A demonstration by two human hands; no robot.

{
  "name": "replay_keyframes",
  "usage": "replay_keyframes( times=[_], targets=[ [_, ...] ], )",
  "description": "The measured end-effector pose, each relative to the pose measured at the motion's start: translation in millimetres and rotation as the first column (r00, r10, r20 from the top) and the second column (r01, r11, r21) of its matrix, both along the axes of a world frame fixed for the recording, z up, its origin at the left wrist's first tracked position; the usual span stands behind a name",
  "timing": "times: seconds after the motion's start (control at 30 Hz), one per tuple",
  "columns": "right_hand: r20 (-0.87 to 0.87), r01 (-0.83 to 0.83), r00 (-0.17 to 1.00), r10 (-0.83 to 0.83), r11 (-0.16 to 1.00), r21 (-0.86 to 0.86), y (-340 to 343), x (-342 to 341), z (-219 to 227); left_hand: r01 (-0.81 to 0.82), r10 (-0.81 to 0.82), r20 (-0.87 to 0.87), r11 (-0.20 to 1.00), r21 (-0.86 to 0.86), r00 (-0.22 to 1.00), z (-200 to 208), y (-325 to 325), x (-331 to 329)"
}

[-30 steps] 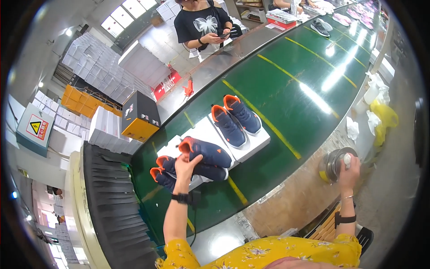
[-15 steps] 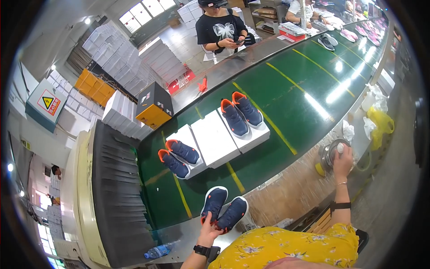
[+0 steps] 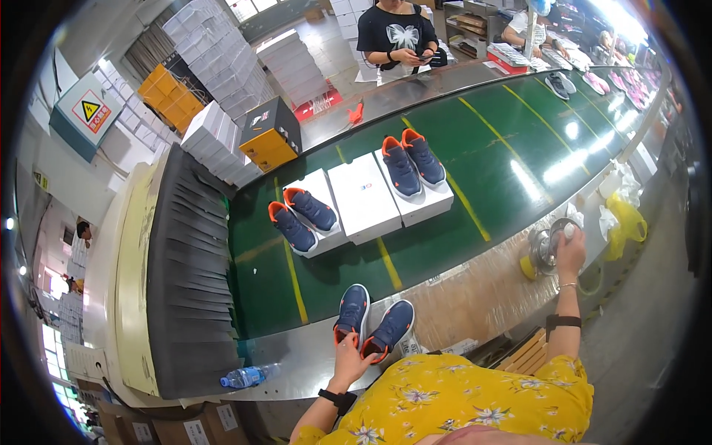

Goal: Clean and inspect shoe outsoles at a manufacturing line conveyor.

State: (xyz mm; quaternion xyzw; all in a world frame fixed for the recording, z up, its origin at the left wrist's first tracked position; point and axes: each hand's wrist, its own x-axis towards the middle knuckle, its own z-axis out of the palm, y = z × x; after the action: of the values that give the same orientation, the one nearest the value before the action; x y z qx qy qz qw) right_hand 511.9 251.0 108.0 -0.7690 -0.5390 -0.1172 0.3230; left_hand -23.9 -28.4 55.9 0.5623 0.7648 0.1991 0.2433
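holding two soft-looking blue shoes (image 3: pixel 353 307) seems the step now. the left hand (image 3: pixel 351 362) pinches their orange-lined heels above the near metal tabletop (image 3: pixel 300 348); the next move calls for a snug grip. the right hand (image 3: pixel 571 252) curls around a white lump (image 3: pixel 569 231) by a shiny round pot (image 3: pixel 544 248).

Wall cabinet (image 3: pixel 70 139), far left: clearest marking is a warning sign (image 3: pixel 91 111) with a black lightning bolt in a yellow triangle, a line of red characters beneath it on white. Middle white box (image 3: pixel 363 211) on the belt carries a small dark-and-red printed mark (image 3: pixel 365 187) on its lid; black-and-orange box (image 3: pixel 268 152) behind shows small pale marks, too small to read. Brown cartons (image 3: pixel 169 432), lower left, bear white paper labels (image 3: pixel 226 417) with dark print, illegible at this size.
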Motion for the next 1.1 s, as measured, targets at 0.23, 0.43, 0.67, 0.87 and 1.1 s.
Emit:
replay_keyframes(
  times=[0.23, 0.43, 0.67, 0.87, 1.1],
  targets=[
    [-0.085, -0.002, 0.996, 0.019, 0.981, 0.195, -24, -1, 29, -0.042, 0.026, -0.251, 0.998, -0.055, 0.968, -25, 20, 10],
    [-0.156, -0.13, 0.973, 0.168, 0.965, 0.229, -29, -39, 39, -0.01, 0.022, -0.124, 0.996, 0.093, 0.992, -37, 28, -6],
    [-0.743, -0.552, 0.427, 0.516, 0.799, 0.237, -45, -150, -14, -0.328, 0.299, 0.875, 0.928, -0.176, 0.379, -41, 42, -28],
    [-0.89, -0.868, 0.156, 0.429, 0.49, 0.084, -91, -271, -41, -0.412, 0.139, 0.866, 0.836, -0.363, -0.481, -42, 33, 17],
    [-0.833, -0.978, -0.21, 0.512, -0.125, 0.169, -132, -367, -10, -0.42, 0.346, 0.779, 0.691, -0.588, -0.523, -73, -8, 22]
  ],
)
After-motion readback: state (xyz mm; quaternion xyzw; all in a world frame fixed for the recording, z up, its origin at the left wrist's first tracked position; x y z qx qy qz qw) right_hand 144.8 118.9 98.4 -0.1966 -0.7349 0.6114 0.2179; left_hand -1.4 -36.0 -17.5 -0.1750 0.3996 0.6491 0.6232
